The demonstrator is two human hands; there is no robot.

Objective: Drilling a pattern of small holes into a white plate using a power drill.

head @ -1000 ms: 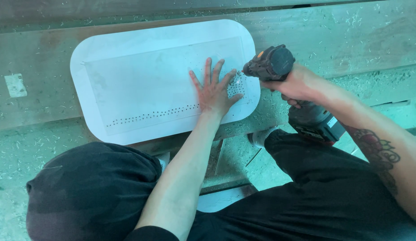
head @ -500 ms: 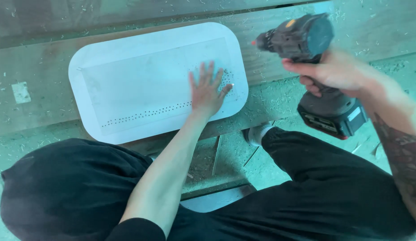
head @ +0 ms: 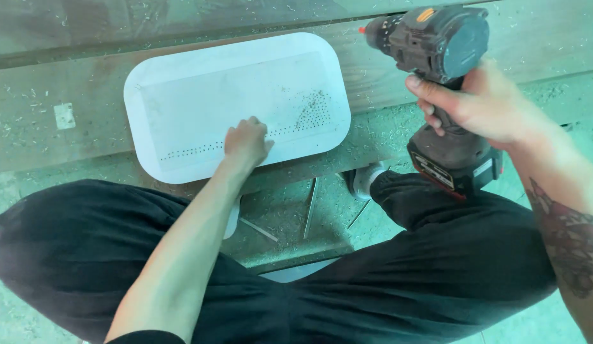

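Cordless drill point(head: 446, 83) now lifted clear of white tray point(head: 182, 83), clamped in right hand point(head: 481, 105). Left hand point(head: 247, 141), earlier spread flat rightward, now curled shut on tray's near edge, beside drilled hole row point(head: 194, 151); drilling paused.

white dotted tray point(head: 201, 95), black drill point(head: 446, 70), black trousers point(head: 405, 280)

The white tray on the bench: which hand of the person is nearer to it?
Left. The left hand rests on the white tray at its near edge; the right hand holds the cordless drill off its right end.
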